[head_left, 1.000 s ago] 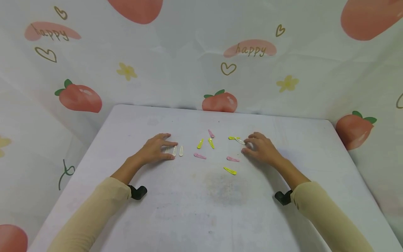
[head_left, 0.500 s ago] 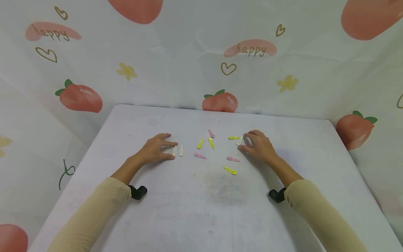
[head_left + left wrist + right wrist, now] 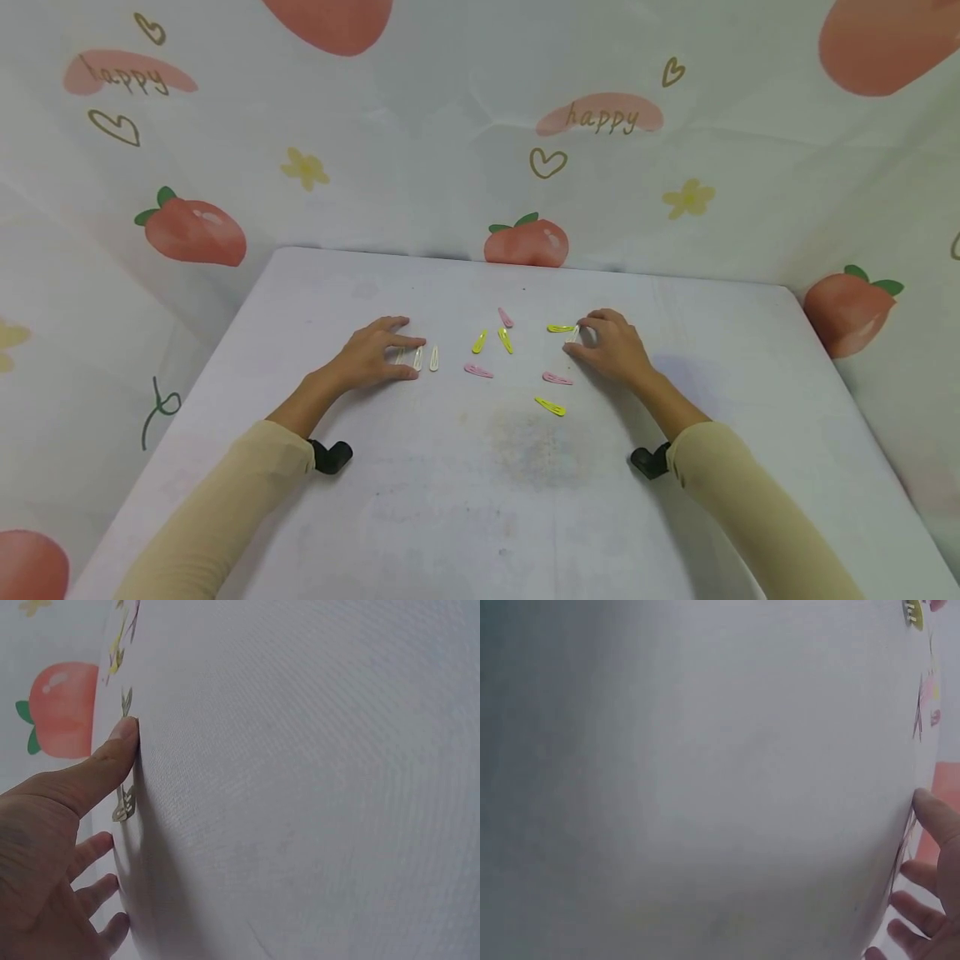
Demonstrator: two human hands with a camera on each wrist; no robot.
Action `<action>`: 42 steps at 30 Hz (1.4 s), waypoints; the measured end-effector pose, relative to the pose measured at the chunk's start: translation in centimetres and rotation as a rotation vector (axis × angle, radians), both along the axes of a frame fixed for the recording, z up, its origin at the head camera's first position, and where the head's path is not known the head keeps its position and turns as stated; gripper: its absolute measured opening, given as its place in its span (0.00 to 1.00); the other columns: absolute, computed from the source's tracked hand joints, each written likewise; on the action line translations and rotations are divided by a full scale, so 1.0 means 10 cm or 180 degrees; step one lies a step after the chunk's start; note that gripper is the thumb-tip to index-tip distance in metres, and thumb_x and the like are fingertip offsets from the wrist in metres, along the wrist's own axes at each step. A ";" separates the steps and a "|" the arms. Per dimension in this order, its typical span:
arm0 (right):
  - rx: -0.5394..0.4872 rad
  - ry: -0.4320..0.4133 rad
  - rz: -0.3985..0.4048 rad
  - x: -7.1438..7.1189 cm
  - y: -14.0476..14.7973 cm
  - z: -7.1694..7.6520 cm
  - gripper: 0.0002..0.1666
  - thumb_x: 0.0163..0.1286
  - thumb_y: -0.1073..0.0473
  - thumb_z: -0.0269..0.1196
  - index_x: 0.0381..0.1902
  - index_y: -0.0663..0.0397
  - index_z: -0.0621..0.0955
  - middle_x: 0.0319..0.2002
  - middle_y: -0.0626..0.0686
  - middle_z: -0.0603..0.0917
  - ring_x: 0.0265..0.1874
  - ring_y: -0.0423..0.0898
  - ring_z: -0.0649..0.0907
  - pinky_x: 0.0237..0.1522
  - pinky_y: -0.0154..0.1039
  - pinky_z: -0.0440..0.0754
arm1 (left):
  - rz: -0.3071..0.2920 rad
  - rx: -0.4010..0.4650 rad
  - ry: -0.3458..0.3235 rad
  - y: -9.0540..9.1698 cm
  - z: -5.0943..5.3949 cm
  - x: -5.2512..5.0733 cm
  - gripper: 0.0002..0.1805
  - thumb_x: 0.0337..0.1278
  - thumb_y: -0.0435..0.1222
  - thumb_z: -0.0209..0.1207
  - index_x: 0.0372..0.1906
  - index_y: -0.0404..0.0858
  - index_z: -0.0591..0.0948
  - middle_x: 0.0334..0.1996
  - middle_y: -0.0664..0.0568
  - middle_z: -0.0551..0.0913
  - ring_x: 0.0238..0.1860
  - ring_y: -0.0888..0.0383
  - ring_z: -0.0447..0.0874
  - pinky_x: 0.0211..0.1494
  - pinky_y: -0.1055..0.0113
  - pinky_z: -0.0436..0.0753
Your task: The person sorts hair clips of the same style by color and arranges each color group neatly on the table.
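My left hand [image 3: 375, 354] rests on the table with fingers spread, thumb and fingertips around several white snap hair clips. One white clip [image 3: 434, 358] lies just beyond the thumb, upright to my view; another white clip is partly hidden by the hand. In the left wrist view, a clip [image 3: 124, 806] shows behind the thumb. On the right, my right hand [image 3: 611, 346] pinches a white hair clip [image 3: 573, 334] between thumb and finger, low on the table. A yellow hair clip [image 3: 559, 328] lies at that clip's far end.
Between the hands lie yellow hair clips [image 3: 479, 341] and pink hair clips [image 3: 478, 371]. Nearer to me are a pink clip [image 3: 557, 378] and a yellow clip [image 3: 551, 407]. A peach-printed cloth [image 3: 450, 125] hangs behind the white table [image 3: 420, 517].
The right hand has moved slightly left, turning the white clip from slanting across the yellow clip to standing more upright in view. The left hand stays in place.
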State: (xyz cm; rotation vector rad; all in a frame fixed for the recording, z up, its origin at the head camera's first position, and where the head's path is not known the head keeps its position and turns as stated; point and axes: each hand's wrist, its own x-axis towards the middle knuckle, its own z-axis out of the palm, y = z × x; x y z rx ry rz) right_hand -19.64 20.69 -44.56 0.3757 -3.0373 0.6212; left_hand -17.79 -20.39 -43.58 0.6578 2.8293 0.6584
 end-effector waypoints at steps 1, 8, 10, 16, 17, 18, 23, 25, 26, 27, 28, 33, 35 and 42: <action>0.0012 0.0016 0.0000 0.00 0.00 0.00 0.30 0.63 0.48 0.71 0.55 0.65 0.82 0.58 0.64 0.78 0.64 0.61 0.71 0.64 0.62 0.67 | 0.0000 0.0005 0.0001 0.00 0.00 0.00 0.32 0.49 0.49 0.73 0.61 0.44 0.82 0.71 0.37 0.66 0.73 0.38 0.58 0.67 0.32 0.59; -0.0115 0.0159 0.0218 0.01 -0.22 0.09 0.32 0.62 0.49 0.71 0.57 0.65 0.82 0.57 0.62 0.79 0.64 0.58 0.71 0.64 0.59 0.68 | 0.0011 -0.0014 -0.0014 0.01 0.00 0.00 0.32 0.49 0.49 0.73 0.61 0.44 0.82 0.71 0.37 0.66 0.74 0.38 0.57 0.67 0.33 0.59; -0.0144 0.0170 0.0341 0.01 -0.34 0.12 0.32 0.62 0.48 0.71 0.58 0.64 0.82 0.58 0.62 0.78 0.64 0.57 0.70 0.64 0.59 0.68 | 0.0019 -0.0005 -0.0033 0.01 0.01 0.01 0.32 0.49 0.49 0.73 0.62 0.44 0.82 0.71 0.37 0.65 0.74 0.38 0.57 0.67 0.33 0.59; -0.0209 0.0190 0.0685 0.05 -0.80 0.16 0.33 0.62 0.45 0.71 0.58 0.61 0.82 0.60 0.60 0.77 0.69 0.57 0.67 0.65 0.60 0.67 | 0.0005 0.0002 -0.0026 -0.01 0.00 0.01 0.32 0.49 0.49 0.73 0.61 0.44 0.82 0.71 0.36 0.66 0.73 0.38 0.57 0.67 0.33 0.59; -0.0194 0.0203 0.0750 0.05 -0.88 0.16 0.33 0.62 0.45 0.71 0.58 0.61 0.82 0.60 0.59 0.78 0.69 0.57 0.67 0.65 0.60 0.68 | 0.0001 0.0004 -0.0020 -0.01 0.00 0.01 0.32 0.49 0.49 0.73 0.61 0.44 0.82 0.71 0.36 0.66 0.73 0.38 0.57 0.67 0.33 0.59; -0.0189 0.0198 0.0816 0.06 -0.96 0.16 0.34 0.62 0.44 0.71 0.58 0.60 0.82 0.60 0.59 0.78 0.69 0.57 0.66 0.65 0.60 0.68 | -0.0001 0.0005 -0.0014 -0.01 -0.01 0.01 0.32 0.49 0.49 0.73 0.61 0.44 0.82 0.71 0.36 0.66 0.73 0.37 0.58 0.67 0.33 0.60; 0.0022 0.0153 0.1082 0.08 -1.33 0.14 0.32 0.62 0.42 0.70 0.58 0.56 0.82 0.61 0.57 0.78 0.70 0.54 0.66 0.67 0.57 0.66 | 0.0005 0.0016 -0.0027 -0.02 -0.02 0.01 0.32 0.49 0.49 0.73 0.62 0.44 0.82 0.71 0.36 0.65 0.74 0.38 0.57 0.67 0.33 0.59; 0.0082 0.0151 0.1152 0.09 -1.45 0.12 0.31 0.63 0.42 0.70 0.57 0.55 0.83 0.61 0.56 0.78 0.71 0.54 0.66 0.70 0.56 0.63 | 0.0002 0.0026 -0.0028 -0.02 -0.01 0.01 0.33 0.49 0.49 0.73 0.62 0.44 0.81 0.71 0.36 0.65 0.74 0.38 0.57 0.68 0.33 0.59; 0.0122 0.0153 0.1178 0.11 -1.50 0.10 0.30 0.63 0.42 0.70 0.57 0.54 0.83 0.61 0.56 0.78 0.71 0.54 0.66 0.70 0.56 0.62 | -0.0002 0.0034 -0.0029 -0.02 -0.01 0.00 0.33 0.49 0.49 0.73 0.62 0.44 0.81 0.71 0.36 0.65 0.74 0.38 0.57 0.68 0.33 0.59; 0.0152 0.0164 0.1208 0.12 -1.54 0.09 0.30 0.63 0.42 0.69 0.57 0.54 0.83 0.61 0.56 0.78 0.71 0.54 0.66 0.71 0.55 0.62 | -0.0003 0.0043 -0.0031 -0.01 -0.01 0.00 0.33 0.49 0.49 0.73 0.62 0.44 0.81 0.71 0.36 0.65 0.74 0.38 0.57 0.68 0.33 0.59; 0.0189 0.0158 0.1237 0.13 -1.57 0.08 0.30 0.64 0.41 0.69 0.57 0.53 0.83 0.61 0.55 0.78 0.72 0.54 0.65 0.71 0.55 0.61 | -0.0004 0.0050 -0.0037 -0.01 -0.01 0.00 0.33 0.49 0.49 0.73 0.62 0.44 0.81 0.72 0.36 0.65 0.74 0.38 0.57 0.68 0.33 0.59; 0.0318 0.0032 0.1246 0.18 -1.69 0.07 0.31 0.65 0.41 0.68 0.59 0.52 0.82 0.63 0.55 0.76 0.73 0.53 0.62 0.71 0.53 0.62 | -0.0014 0.0034 -0.0015 0.00 -0.02 -0.01 0.33 0.49 0.49 0.73 0.62 0.44 0.81 0.71 0.36 0.66 0.73 0.38 0.58 0.67 0.33 0.60; 0.0341 0.0008 0.1216 0.19 -1.71 0.08 0.31 0.65 0.41 0.68 0.59 0.52 0.82 0.63 0.54 0.75 0.74 0.53 0.61 0.71 0.53 0.61 | -0.0019 0.0027 -0.0002 0.00 -0.02 -0.02 0.33 0.49 0.49 0.73 0.62 0.44 0.81 0.71 0.36 0.66 0.73 0.37 0.58 0.67 0.33 0.60; 0.0310 -0.0059 0.1099 0.19 -1.74 0.10 0.32 0.63 0.40 0.69 0.59 0.50 0.82 0.63 0.54 0.75 0.75 0.53 0.59 0.72 0.54 0.59 | 0.0006 0.0022 -0.0044 0.01 -0.01 -0.01 0.33 0.48 0.48 0.74 0.62 0.44 0.81 0.71 0.36 0.66 0.73 0.38 0.58 0.67 0.33 0.60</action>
